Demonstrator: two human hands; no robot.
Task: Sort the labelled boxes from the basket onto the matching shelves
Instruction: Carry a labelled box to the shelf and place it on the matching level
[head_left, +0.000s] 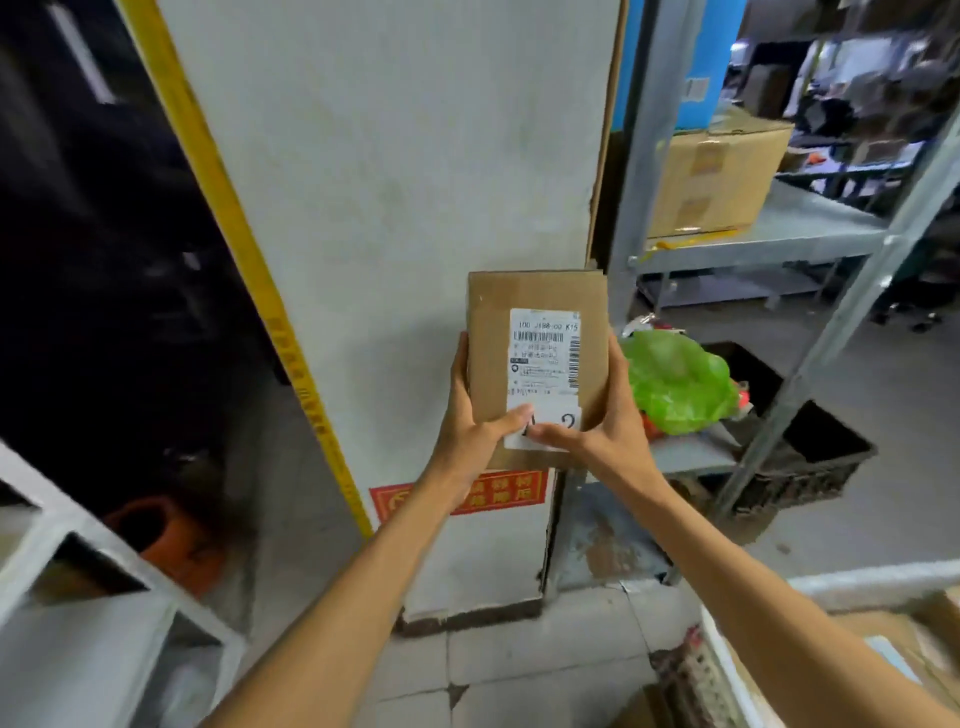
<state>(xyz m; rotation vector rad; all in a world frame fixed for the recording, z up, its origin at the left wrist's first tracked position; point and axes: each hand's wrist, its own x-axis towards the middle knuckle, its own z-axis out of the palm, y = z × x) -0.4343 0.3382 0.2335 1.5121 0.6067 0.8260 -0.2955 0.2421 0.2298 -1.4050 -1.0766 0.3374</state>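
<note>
A small brown cardboard box (488, 353) with a white shipping label and a handwritten white sticker is held up in front of a white pillar. My left hand (467, 421) grips its left edge, thumb across the sticker. My right hand (602, 426) grips its right edge, with the thumb also on the sticker. The sticker's first mark is covered by the thumbs; a "2" shows. The basket (727, 670) with more boxes sits at the bottom right, partly out of frame. A grey metal shelf rack (769, 236) stands to the right.
A large cardboard carton (722, 176) rests on the rack's upper shelf. A green plastic bag (675, 384) lies on a lower shelf above a black crate (810, 457). A white pillar (395, 208) with a yellow strip is straight ahead. White cubby shelving (78, 597) is at the lower left.
</note>
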